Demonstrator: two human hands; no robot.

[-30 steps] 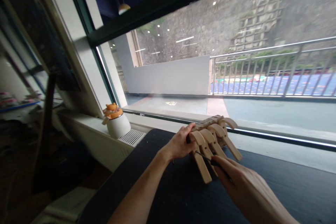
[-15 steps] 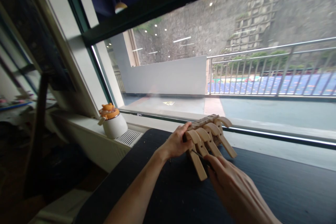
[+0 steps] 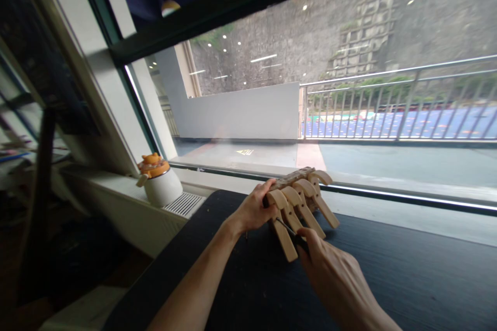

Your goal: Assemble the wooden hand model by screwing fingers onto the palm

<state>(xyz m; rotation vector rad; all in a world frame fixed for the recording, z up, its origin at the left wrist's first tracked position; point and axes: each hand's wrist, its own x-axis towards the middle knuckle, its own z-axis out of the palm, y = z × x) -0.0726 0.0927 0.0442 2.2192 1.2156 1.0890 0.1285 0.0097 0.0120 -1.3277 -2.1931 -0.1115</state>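
Observation:
A pale wooden piece [image 3: 285, 240] with a bark-covered back and several curved and straight jointed legs stands on the dark table [image 3: 388, 264]. My left hand [image 3: 253, 210] is closed round its near left end, thumb and fingers pressing on the wood. My right hand [image 3: 334, 265] grips the black handle of a screwdriver [image 3: 300, 241]. Its thin shaft points up and left, with the tip against the upper part of the nearest leg. The exact contact at the tip is too small to make out.
A white pot with an orange animal-shaped lid [image 3: 161, 186] stands on the ledge at left, beside a slotted vent [image 3: 183, 203]. Behind the table runs a large window with a green frame [image 3: 132, 103]. A small upright screw-like bit [image 3: 246, 235] is near my left wrist.
The view has shifted slightly, so everything sits a little further left. Both hands keep their hold, and the screwdriver tip stays at the same leg; more of its black handle shows.

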